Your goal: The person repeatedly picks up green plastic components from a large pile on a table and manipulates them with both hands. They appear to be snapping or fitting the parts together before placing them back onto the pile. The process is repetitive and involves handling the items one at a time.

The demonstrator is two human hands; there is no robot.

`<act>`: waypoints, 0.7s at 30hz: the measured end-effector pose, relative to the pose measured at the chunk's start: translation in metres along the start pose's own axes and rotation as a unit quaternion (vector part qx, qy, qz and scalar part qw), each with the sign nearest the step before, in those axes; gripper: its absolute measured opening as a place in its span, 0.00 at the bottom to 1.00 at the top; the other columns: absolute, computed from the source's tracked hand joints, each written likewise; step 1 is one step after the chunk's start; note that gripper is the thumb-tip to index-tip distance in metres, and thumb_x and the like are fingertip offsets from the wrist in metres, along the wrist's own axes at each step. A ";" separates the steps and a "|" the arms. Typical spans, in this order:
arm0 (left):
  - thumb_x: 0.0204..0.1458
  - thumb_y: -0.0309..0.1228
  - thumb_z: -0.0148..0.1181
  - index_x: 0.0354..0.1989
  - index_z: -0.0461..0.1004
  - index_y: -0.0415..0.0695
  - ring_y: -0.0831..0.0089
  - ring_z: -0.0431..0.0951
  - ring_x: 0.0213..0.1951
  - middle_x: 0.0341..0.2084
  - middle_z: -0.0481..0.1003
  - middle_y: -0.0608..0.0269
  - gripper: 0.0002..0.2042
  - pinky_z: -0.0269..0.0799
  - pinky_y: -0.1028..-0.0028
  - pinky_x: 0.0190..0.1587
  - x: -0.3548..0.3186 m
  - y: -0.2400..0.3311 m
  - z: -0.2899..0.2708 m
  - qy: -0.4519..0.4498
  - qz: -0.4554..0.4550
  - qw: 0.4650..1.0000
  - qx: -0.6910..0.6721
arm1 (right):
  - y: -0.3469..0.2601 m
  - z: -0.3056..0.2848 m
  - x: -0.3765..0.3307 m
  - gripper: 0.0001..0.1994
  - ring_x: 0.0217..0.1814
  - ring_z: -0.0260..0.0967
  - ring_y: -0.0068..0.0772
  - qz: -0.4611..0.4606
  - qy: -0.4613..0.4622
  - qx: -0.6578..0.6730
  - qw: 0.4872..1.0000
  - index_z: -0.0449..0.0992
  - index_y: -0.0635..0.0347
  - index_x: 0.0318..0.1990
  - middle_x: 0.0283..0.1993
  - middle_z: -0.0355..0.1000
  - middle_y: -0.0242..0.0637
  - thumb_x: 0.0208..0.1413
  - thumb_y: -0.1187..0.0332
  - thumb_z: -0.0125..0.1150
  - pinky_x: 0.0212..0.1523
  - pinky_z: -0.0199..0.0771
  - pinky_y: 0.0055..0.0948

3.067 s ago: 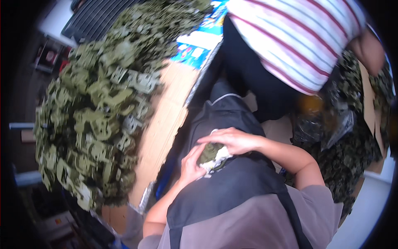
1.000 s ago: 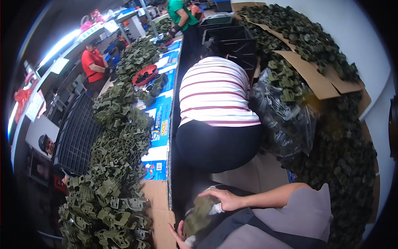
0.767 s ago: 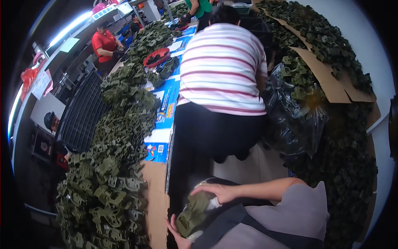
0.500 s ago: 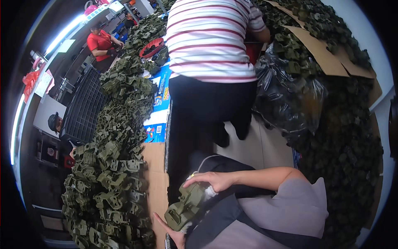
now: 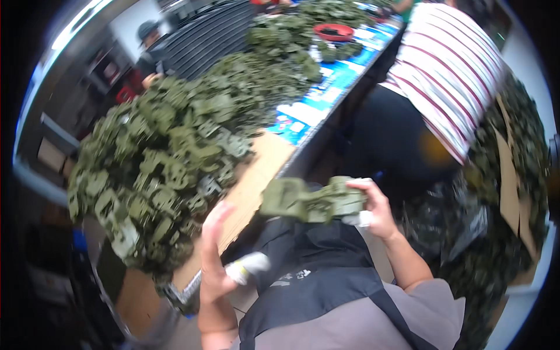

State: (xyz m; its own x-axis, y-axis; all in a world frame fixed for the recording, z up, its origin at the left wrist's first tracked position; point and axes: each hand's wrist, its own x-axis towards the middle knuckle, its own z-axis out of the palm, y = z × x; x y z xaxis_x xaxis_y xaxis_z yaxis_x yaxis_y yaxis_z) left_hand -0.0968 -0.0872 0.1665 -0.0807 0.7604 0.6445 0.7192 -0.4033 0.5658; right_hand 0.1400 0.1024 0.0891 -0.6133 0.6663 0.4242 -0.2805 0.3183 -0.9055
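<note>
So one olive-green plastic part (image 5: 286, 198) is pinched in the fingers of the right hand (image 5: 380, 214) above the apron (image 5: 321, 256), left hand (image 5: 214, 265) spread and empty, parts heap (image 5: 157, 157) on the bench (image 5: 267, 160), can't tell what's done.

The left hand (image 5: 214, 256) stands open, fingers (image 5: 218, 217) upright and white-covered thumb (image 5: 248, 268) spread inward, while the right hand (image 5: 380, 218), its forearm (image 5: 410, 262) angled inward, pinches.

A short-sleeved mauve-grey shirt (image 5: 329, 324) shows beneath a dark strapped apron (image 5: 338, 283), with white thumb wraps (image 5: 248, 268)
</note>
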 end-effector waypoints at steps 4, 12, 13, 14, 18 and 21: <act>0.33 0.33 0.68 0.63 0.37 0.52 0.53 0.60 0.54 0.56 0.54 0.43 0.50 0.56 0.59 0.54 0.046 -0.004 0.013 0.116 -0.065 0.986 -0.105 | 0.015 0.009 0.039 0.29 0.53 0.62 0.30 0.077 0.051 0.201 0.975 0.59 0.63 0.53 0.52 0.62 0.38 0.40 0.77 0.62 0.53 0.63 0.29; 0.34 0.23 0.66 0.63 0.33 0.57 0.65 0.57 0.57 0.59 0.49 0.59 0.52 0.57 0.67 0.56 0.061 -0.087 0.092 0.253 -0.282 0.801 -0.464 | 0.064 0.071 0.059 0.36 0.60 0.54 0.30 0.139 0.024 0.336 0.931 0.51 0.59 0.59 0.61 0.51 0.36 0.40 0.83 0.59 0.56 0.59 0.28; 0.36 0.25 0.65 0.63 0.32 0.57 0.64 0.57 0.57 0.59 0.48 0.58 0.50 0.56 0.66 0.56 0.064 -0.096 0.090 0.245 -0.275 0.813 -0.452 | 0.068 0.071 0.063 0.37 0.60 0.54 0.31 0.099 0.018 0.312 0.945 0.51 0.59 0.60 0.61 0.51 0.37 0.39 0.84 0.59 0.57 0.58 0.28; 0.38 0.26 0.64 0.63 0.32 0.57 0.64 0.56 0.57 0.60 0.46 0.58 0.49 0.56 0.66 0.56 0.067 -0.106 0.088 0.237 -0.268 0.824 -0.439 | 0.071 0.072 0.072 0.36 0.60 0.55 0.31 0.085 0.021 0.303 0.949 0.52 0.59 0.59 0.61 0.52 0.37 0.39 0.84 0.59 0.56 0.58 0.28; 0.45 0.36 0.59 0.63 0.29 0.59 0.63 0.58 0.56 0.58 0.50 0.53 0.45 0.56 0.65 0.55 0.085 -0.133 0.078 0.249 -0.289 0.816 -0.434 | 0.072 0.068 0.126 0.27 0.55 0.60 0.32 0.107 0.070 0.225 0.966 0.57 0.65 0.56 0.56 0.59 0.38 0.45 0.81 0.54 0.53 0.64 0.28; 0.49 0.43 0.53 0.63 0.34 0.55 0.62 0.58 0.56 0.54 0.58 0.48 0.38 0.54 0.64 0.56 0.083 -0.143 0.058 0.202 -0.332 0.817 -0.426 | 0.099 0.054 0.212 0.24 0.53 0.62 0.30 0.024 0.222 0.236 0.946 0.58 0.65 0.55 0.53 0.62 0.38 0.48 0.77 0.53 0.50 0.66 0.28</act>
State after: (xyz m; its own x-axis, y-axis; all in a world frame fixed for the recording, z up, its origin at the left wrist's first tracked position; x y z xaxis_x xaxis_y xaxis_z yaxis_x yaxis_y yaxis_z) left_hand -0.1667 0.0634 0.1094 -0.6020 0.7955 0.0695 -0.3038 -0.3087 0.9013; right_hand -0.0574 0.2385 0.0890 -0.2922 0.9232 0.2496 -0.6226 0.0145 -0.7824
